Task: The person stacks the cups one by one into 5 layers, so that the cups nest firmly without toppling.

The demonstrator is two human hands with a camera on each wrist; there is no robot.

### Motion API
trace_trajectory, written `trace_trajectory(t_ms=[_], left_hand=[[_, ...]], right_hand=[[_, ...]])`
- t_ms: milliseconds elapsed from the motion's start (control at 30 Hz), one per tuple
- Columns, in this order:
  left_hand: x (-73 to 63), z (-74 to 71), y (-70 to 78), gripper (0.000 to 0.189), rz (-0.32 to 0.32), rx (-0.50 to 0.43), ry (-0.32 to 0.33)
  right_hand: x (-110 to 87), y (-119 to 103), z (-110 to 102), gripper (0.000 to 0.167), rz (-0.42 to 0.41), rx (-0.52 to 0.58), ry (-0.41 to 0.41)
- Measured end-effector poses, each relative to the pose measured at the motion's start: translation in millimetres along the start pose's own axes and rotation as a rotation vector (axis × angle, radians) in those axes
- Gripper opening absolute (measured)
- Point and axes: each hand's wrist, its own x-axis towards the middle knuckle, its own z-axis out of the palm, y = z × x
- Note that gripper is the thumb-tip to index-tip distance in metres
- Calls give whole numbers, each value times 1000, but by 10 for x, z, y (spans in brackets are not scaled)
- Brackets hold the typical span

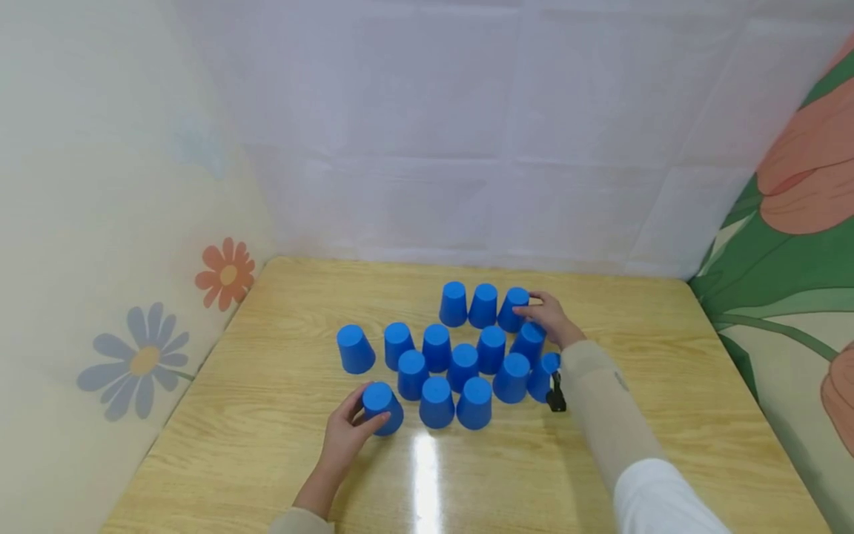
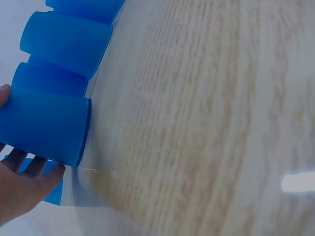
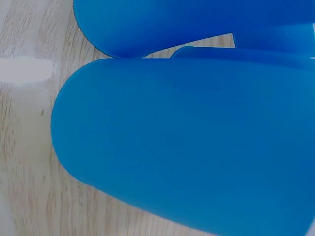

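Several plain blue cups stand upside down in loose rows. In the head view my left hand [image 1: 343,434] holds the front-left cup [image 1: 379,400], thumb on the near side and fingers on the far side. The left wrist view shows that cup [image 2: 44,125] between the thumb and fingers [image 2: 47,179], its rim close to the tabletop. At the back, my right hand [image 1: 552,317] grips the rightmost cup [image 1: 512,313] of the back row by its side. A large blue cup [image 3: 182,132] fills the right wrist view, where the right hand is out of sight.
Two more cups, one of them the far-left back cup [image 1: 453,305], share the back row. A lone cup [image 1: 355,348] stands left of the middle rows. A small black device [image 1: 555,397] hangs near the right sleeve. The wooden table [image 1: 267,415] meets a white backdrop [image 1: 427,185].
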Motion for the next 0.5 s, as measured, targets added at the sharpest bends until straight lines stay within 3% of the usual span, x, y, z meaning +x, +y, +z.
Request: trace_trajectory(t_ms=[300,500], left_hand=[[26,-122,156,58,32,70,-15],[81,-199,269,57,67,81,-33]], right_hand=[[-71,-46,-75,68,-14,31,-27],[-113,-43,-168,71,-83,22,-47]])
